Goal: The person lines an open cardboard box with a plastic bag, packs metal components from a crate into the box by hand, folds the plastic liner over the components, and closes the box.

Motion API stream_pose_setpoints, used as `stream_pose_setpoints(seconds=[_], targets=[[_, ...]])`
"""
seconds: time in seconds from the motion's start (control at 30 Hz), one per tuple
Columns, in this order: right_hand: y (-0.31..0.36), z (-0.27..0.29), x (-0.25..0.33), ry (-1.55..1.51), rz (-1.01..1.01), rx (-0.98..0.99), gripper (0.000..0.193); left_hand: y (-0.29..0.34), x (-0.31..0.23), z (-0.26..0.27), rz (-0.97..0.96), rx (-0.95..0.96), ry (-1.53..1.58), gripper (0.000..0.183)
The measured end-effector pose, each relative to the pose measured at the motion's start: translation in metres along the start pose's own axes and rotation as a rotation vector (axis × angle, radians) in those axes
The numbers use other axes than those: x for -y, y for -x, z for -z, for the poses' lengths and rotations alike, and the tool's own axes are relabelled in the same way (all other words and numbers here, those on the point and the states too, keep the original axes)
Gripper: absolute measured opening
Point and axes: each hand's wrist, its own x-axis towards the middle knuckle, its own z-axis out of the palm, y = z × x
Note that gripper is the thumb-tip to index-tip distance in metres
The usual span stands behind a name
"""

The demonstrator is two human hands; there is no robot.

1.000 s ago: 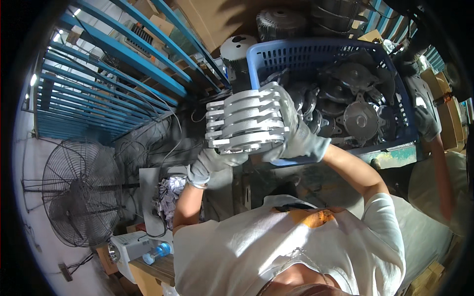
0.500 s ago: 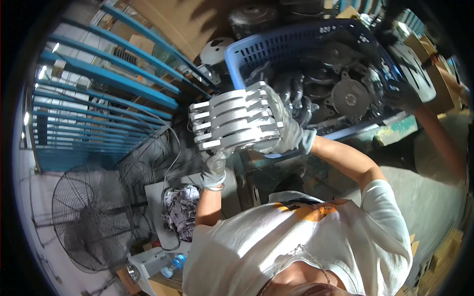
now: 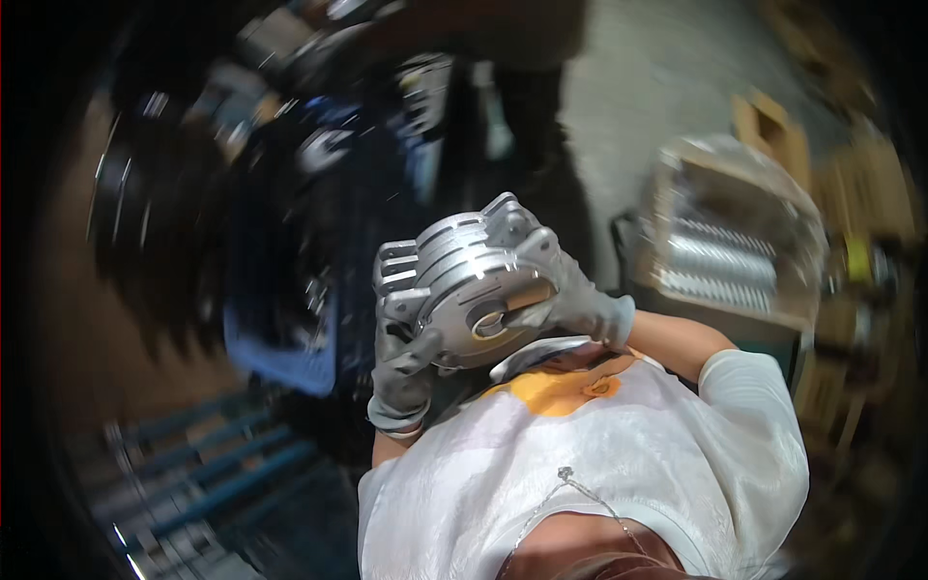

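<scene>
Held in front of my chest is a stack of several round silver metal covers [image 3: 474,295] with protruding lugs. The flat face of the end cover, with a round hole in its centre, is turned toward me. My left hand [image 3: 401,377], in a grey glove, closes on the stack's left edge beneath the lugs. From the right, my gloved right hand [image 3: 580,307] grips the other edge, its thumb lying across the end face. The backs of the covers and some fingertips are hidden.
At right is a box [image 3: 665,208] lined with clear plastic, holding rows of silver metal parts [image 3: 720,261]. A blurred blue basket [image 3: 275,362] is at left, with blue rails [image 3: 227,488] below it. Cardboard boxes [image 3: 865,184] stand at far right.
My view has swung right, away from the basket and fan, bringing the plastic-lined box into sight. The stack has tilted to show its end face and come nearer my chest. Both hands keep hold.
</scene>
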Motion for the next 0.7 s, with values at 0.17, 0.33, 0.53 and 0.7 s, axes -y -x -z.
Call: stream_pose_setpoints(seconds=[0.17,0.33,0.53,0.7], targets=[[0.137,0.160,-0.002,-0.956,-0.447,-0.244,0.059,-0.049,0.078,-0.153,0.209,0.644,0.111,0.068],[0.280,0.269,-0.015,0.273,-0.080,-0.275,0.035,-0.077,0.223,-0.262,0.797,0.844,0.698,0.062],[0.333,0.350,-0.025,0.146,-0.964,-0.114,0.050,-0.060,0.248,-0.399,0.852,1.140,0.555,0.052],[0.302,0.325,0.005,0.697,-0.864,-0.643,0.101,-0.055,0.283,-0.434,0.826,1.083,0.373,0.051]])
